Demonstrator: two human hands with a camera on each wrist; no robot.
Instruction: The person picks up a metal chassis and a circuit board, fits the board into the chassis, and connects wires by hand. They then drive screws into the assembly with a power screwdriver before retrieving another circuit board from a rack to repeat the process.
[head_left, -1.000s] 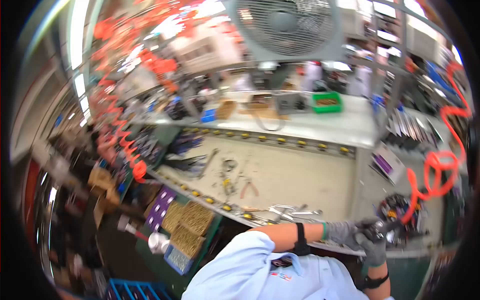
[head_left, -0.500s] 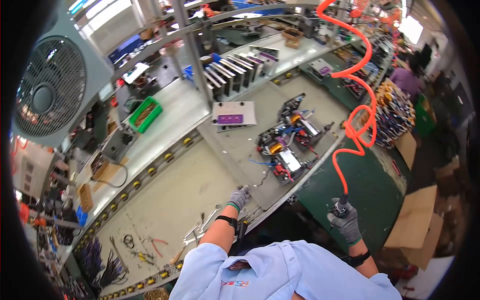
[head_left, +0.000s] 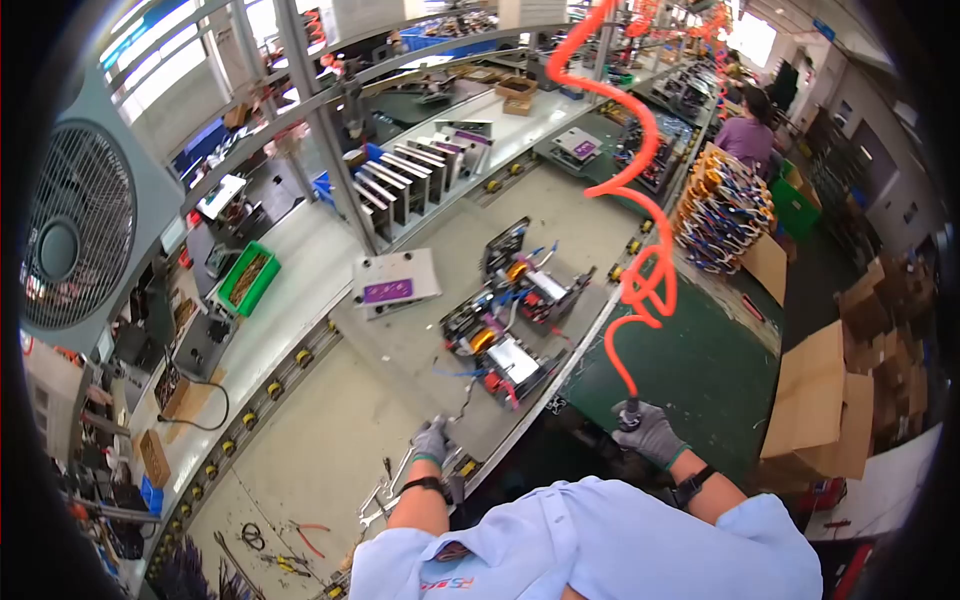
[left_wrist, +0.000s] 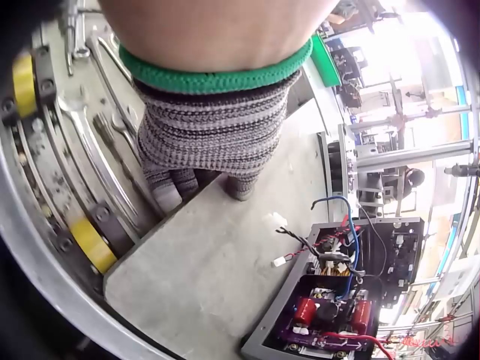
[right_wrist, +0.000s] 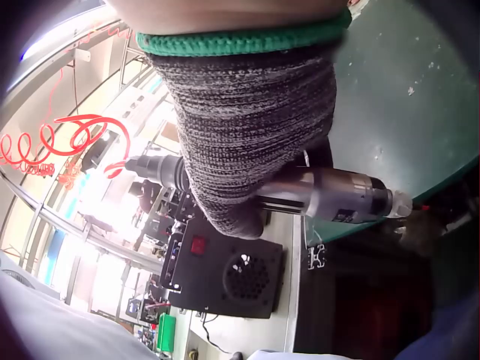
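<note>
The gloved left hand (head_left: 431, 441) pinches a corner of a grey board (head_left: 395, 350); in the left wrist view the thumb of that hand (left_wrist: 214, 135) lies on top and the other fingers pass beyond the board's edge (left_wrist: 202, 277). Two opened electronic units (head_left: 505, 360) with loose wires rest on this board. The gloved right hand (head_left: 652, 437) grips a cylindrical air tool (head_left: 629, 415) joined to a coiled orange hose (head_left: 612, 350). Seen from the right wrist, the tool (right_wrist: 345, 195) passes under that hand (right_wrist: 255, 135), its tip pointing away.
A white panel with a purple label (head_left: 395, 283) lies by the units. Wrenches (head_left: 378, 500) and red-handled pliers (head_left: 310, 537) are on the bench at the left hand's side. Upright panels (head_left: 410, 180) and a green bin (head_left: 248, 280) stand behind. Cardboard boxes (head_left: 815, 400) are at the right.
The hands, together around the tool one second ago, are now wide apart. The head view has swung right. The left hand has come to the board's corner; the right hand still holds the tool.
</note>
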